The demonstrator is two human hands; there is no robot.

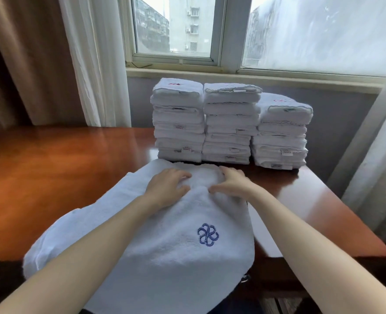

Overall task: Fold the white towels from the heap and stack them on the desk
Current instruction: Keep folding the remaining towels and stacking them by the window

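You have one white towel (pixel 160 264) spread open in front of you on the desk (pixel 62 177). Its far edge lies just short of the stacks and its near part hangs over the near edge of the desk. One blue embroidered emblem (pixel 208 234) shows on it, to the right of the middle. Both of your hands are on the far part of this towel, close together but not touching. Your left hand (pixel 167 186) lies palm down with its fingers lightly bent and resting on the cloth, gripping nothing. Your right hand (pixel 231 183) is arched higher, thumb pointing left and fingertips pressed into the cloth where it puckers between the two hands; whether it pinches a fold or only presses cannot be told. At the far side of the desk, under the window (pixel 174 30), three stacks of folded white towels stand side by side and touch: a left stack (pixel 178 123), a middle stack (pixel 230 125) and a right stack (pixel 280 137). The left and middle stacks reach about the same height, and the right one is lower. The layers are too close to count exactly. Red marks show on two tops, those of the left and right stacks, and several small labels stick out of the near faces. The window has two panes. A brown curtain (pixel 28 64) and a white sheer curtain (pixel 92 60) hang to the left of it, and another pale curtain (pixel 378 143) hangs on the right.
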